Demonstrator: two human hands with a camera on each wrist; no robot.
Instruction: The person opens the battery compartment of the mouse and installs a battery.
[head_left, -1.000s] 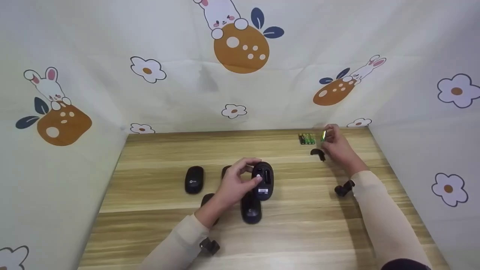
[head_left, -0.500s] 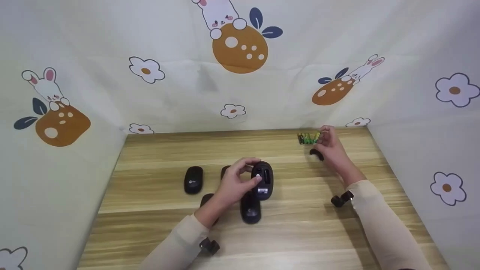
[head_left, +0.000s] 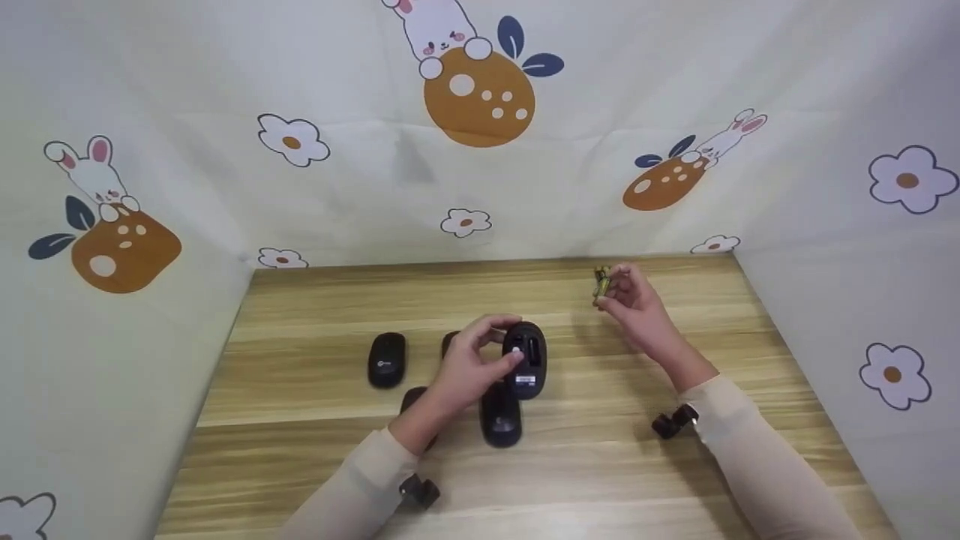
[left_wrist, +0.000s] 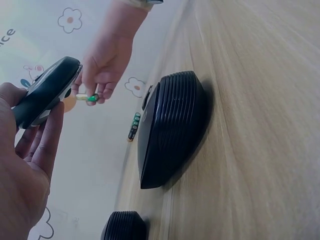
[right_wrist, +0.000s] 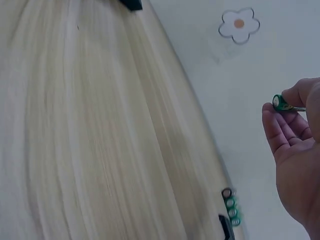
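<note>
My left hand (head_left: pixel 469 364) holds a black computer mouse (head_left: pixel 529 367) above the table, its underside and empty battery slot turned up towards the head camera. In the left wrist view the mouse (left_wrist: pixel 47 95) sits between thumb and fingers. To the right, my right hand (head_left: pixel 637 311) pinches a green battery (head_left: pixel 602 289) between thumb and fingertips, raised off the table. The right wrist view shows one end of that battery (right_wrist: pixel 281 103). Below it, a row of batteries (right_wrist: pixel 231 207) lies beside a black battery cover (right_wrist: pixel 226 228); the right hand hides this cover in the head view.
On the wooden table (head_left: pixel 300 450) lie more black mice: one at the left (head_left: pixel 388 360), one just below the held mouse (head_left: pixel 501 420), and two partly hidden by my left arm and hand. A printed cloth wall (head_left: pixel 360 202) borders the table's back and sides.
My right hand has moved left and towards the held mouse, carrying the battery over and past the battery row. The left hand and its mouse have stayed in place.
</note>
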